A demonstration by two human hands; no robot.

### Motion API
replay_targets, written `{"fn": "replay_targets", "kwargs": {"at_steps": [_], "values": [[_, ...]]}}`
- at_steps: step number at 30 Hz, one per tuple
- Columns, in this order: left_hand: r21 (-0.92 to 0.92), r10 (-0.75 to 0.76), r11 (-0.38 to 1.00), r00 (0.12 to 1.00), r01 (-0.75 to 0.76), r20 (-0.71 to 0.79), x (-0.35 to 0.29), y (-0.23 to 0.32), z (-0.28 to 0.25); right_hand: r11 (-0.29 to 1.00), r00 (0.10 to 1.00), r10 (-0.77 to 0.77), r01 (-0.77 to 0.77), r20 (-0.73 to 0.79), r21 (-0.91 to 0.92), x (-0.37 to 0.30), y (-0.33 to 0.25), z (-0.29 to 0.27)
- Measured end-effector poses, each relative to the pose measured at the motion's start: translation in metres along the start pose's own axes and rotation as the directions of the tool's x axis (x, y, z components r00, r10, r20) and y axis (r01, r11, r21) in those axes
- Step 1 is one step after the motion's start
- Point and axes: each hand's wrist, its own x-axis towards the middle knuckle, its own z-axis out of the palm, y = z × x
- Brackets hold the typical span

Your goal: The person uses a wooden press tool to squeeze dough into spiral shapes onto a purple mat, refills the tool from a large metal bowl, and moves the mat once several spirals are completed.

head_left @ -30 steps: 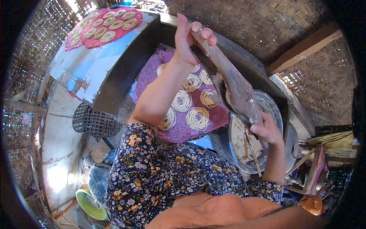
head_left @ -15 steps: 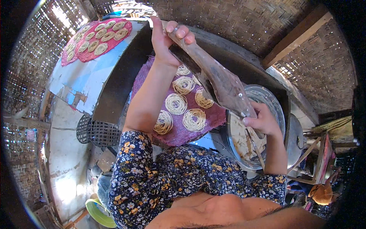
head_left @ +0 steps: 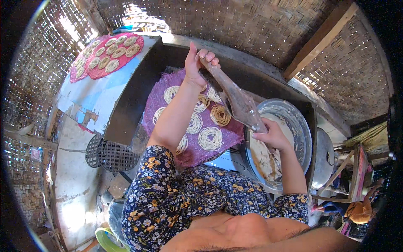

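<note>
Both my hands hold a long, worn wooden noodle press (head_left: 237,98) slantwise over the purple cloth (head_left: 191,155) and the basin's left edge. My left hand (head_left: 197,69) is closed around its far upper end, thumb pointing up. At the lower, near end, my right hand (head_left: 273,135) grips it above the large metal basin (head_left: 308,143). Pale dough (head_left: 258,155) lies in the basin. Several round nests of noodles (head_left: 210,138) sit on the cloth, one browner nest (head_left: 220,115) beside the press. My left forearm hides some of them.
A dark-walled trough (head_left: 130,96) surrounds the cloth and basin. Red cloths (head_left: 103,69) with more noodle nests lie on a blue-white surface at the far left. A black woven basket (head_left: 111,153) stands left, a metal lid (head_left: 325,157) right. Another person's hand (head_left: 371,191) shows at lower right.
My two hands have lowered with the press, and it looks smaller and farther off. My left hand has shifted right and nearer, my right hand slightly left. More of the cloth shows.
</note>
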Motion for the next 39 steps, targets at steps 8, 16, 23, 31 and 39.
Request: {"fn": "replay_targets", "kwargs": {"at_steps": [8,16,23,31,39], "values": [[0.182,-0.008,0.983,0.999,0.016,-0.044,-0.032,0.04,0.038,0.961,0.986,-0.1,0.131,-0.136,0.243,-0.035,0.006,0.003],[0.988,0.121,-0.139,0.991,0.074,-0.057,-0.159,-0.002,0.068,0.833,1.0,0.024,-0.03,0.018,0.552,-0.15,0.073,0.013],[0.73,0.139,-0.684,0.983,0.006,0.121,-0.181,-0.029,0.07,0.941,0.971,0.108,-0.17,0.215,0.293,-0.182,0.114,0.025],[0.718,0.403,-0.666,0.908,0.205,0.114,-0.194,-0.012,0.069,0.925,0.923,0.273,-0.329,0.27,0.19,-0.17,0.143,0.05],[0.744,0.74,-0.387,0.665,0.545,-0.102,-0.228,0.027,0.05,0.937,0.982,0.043,0.024,0.183,-0.349,-0.09,0.192,0.145]]}}
